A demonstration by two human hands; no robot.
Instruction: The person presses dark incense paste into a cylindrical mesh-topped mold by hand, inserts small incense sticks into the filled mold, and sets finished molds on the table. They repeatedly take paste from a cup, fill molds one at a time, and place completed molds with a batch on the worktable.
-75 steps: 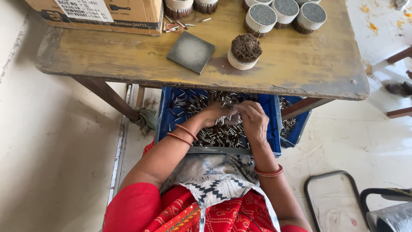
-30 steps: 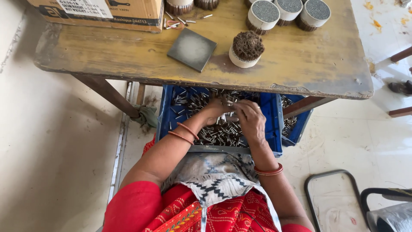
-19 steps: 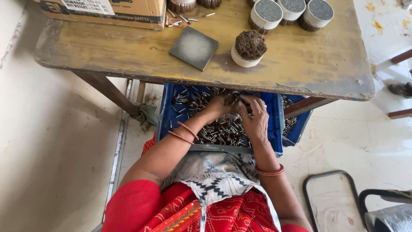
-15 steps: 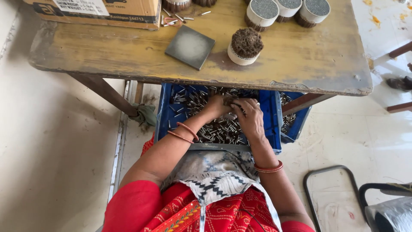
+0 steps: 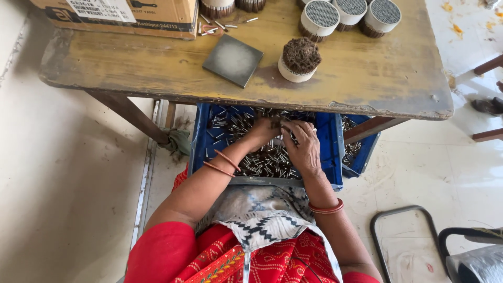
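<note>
both hands, left hand (image 5: 267, 131) and right hand (image 5: 303, 147), are curled around small metal pins (image 5: 262, 160) in the blue crate (image 5: 201, 141). better to gather the pins all parallel and hold them loosely, so none slips.

A worn yellowish wooden tabletop (image 5: 157, 63) carries a dark square tile (image 5: 232, 60). Just right of the tile stands a white-banded bundle (image 5: 298, 60); behind it lie a cardboard box (image 5: 120, 13), loose sticks (image 5: 222, 24), possibly metal, and more round bundles (image 5: 348, 13).

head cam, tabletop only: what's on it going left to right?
Cardboard box → dark grey square tile → white-banded round bundle with brown top → three round bundles with grey mesh-like tops at the far edge. All on the wooden table.
</note>
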